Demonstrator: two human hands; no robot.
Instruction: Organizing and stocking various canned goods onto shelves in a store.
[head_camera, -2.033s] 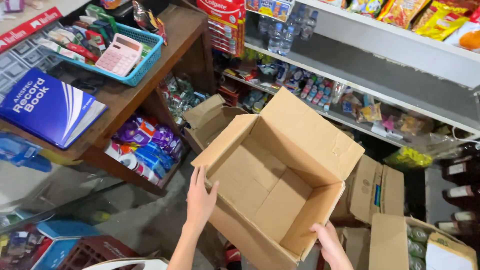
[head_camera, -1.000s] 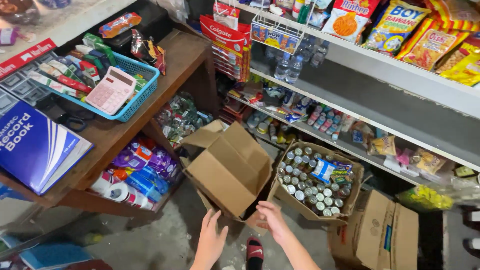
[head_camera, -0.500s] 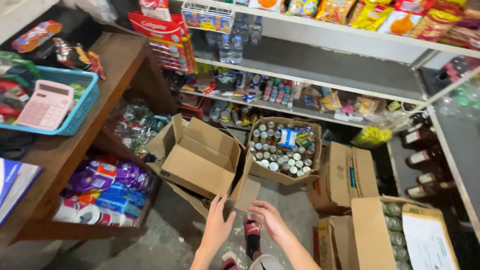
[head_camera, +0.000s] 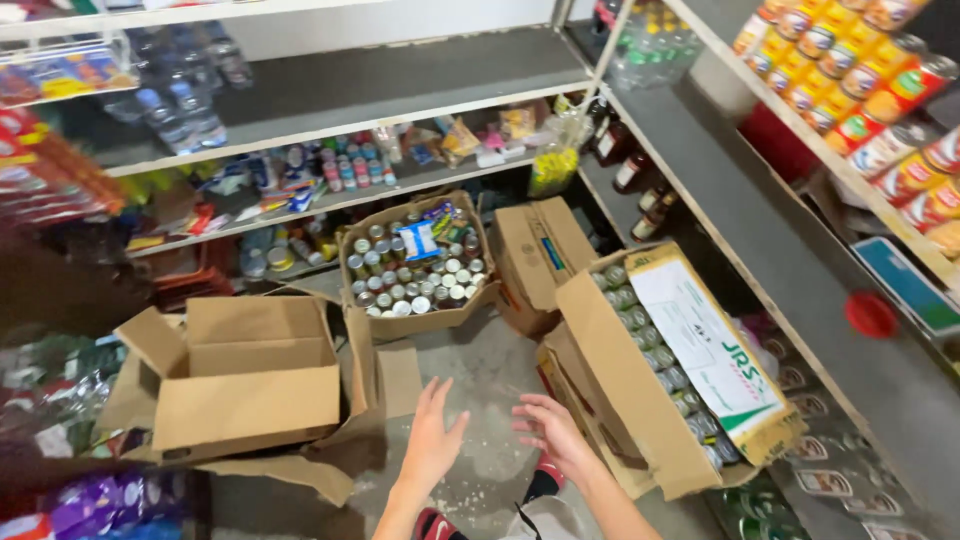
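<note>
We note our left hand (head_camera: 432, 432) spread open, fingers apart, holding nothing, above the bare concrete floor (head_camera: 480, 380). Our right hand (head_camera: 548, 428) is likewise open and empty, palm turned inward, near the left but apart from it. Just left of the left hand sits the empty cardboard box (head_camera: 240, 385), flaps open, on the floor. Just right of the right hand stands a tilted box of green-topped cans (head_camera: 660, 370). Beyond both hands, against the low shelf (head_camera: 330, 200), an open box of small tins (head_camera: 415, 270) rests; a closed carton (head_camera: 540, 255) stands beside it.
</note>
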